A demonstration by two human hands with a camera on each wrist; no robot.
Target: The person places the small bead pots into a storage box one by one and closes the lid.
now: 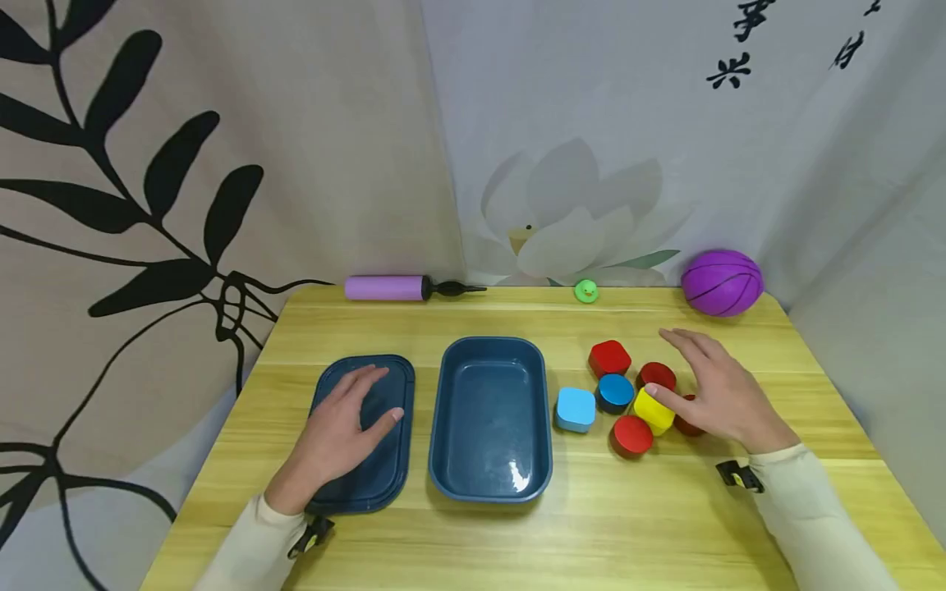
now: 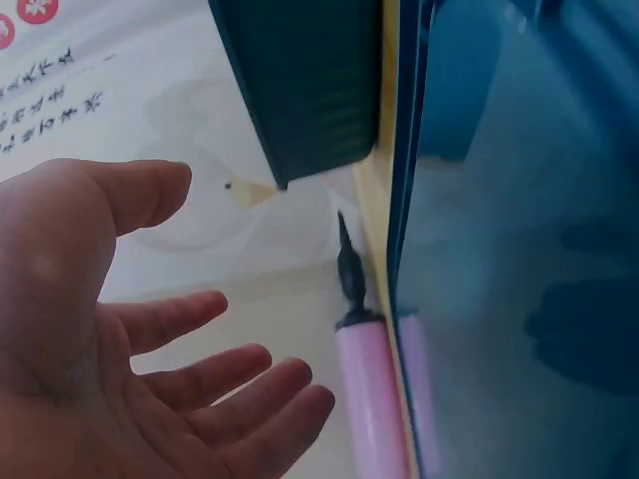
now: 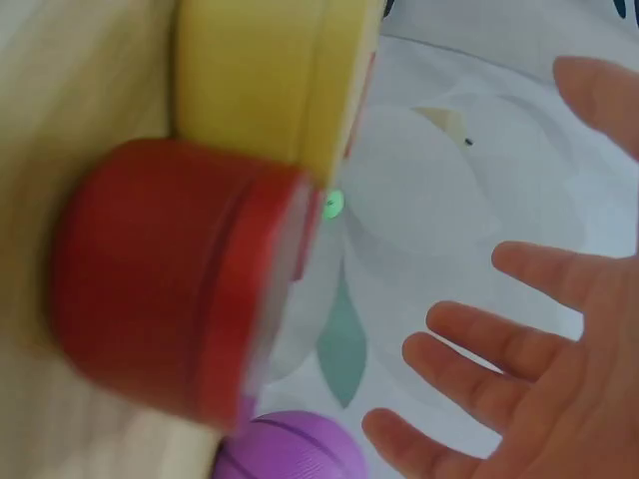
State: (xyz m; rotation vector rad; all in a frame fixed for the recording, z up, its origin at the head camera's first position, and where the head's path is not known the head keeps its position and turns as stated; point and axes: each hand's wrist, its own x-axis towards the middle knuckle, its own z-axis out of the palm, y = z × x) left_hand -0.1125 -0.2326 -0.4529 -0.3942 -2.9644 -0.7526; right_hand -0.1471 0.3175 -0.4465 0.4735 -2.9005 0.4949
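My left hand [image 1: 332, 439] hovers with spread, relaxed fingers over a dark blue rectangular lid [image 1: 395, 468]; the left wrist view shows an empty palm [image 2: 60, 329] beside it. Just right of the lid stands a deep, empty dark blue box [image 1: 491, 419]. My right hand [image 1: 727, 402], fingers loosely extended and holding nothing, is above the right side of a cluster of small lidded containers. Among these are a light blue one [image 1: 576, 409], a round blue one [image 1: 615, 394], a yellow one [image 1: 652, 412] and several red ones [image 1: 631, 437]. One red container [image 3: 150, 274] appears large in the right wrist view, partly hidden from above by the hand.
Along the table's back edge lie a purple hand pump [image 1: 384, 288] with a black nozzle, a small green duck [image 1: 586, 291] and a purple ball [image 1: 722, 283]. Behind the wooden table [image 1: 576, 533] hangs a printed cloth [image 1: 355, 123].
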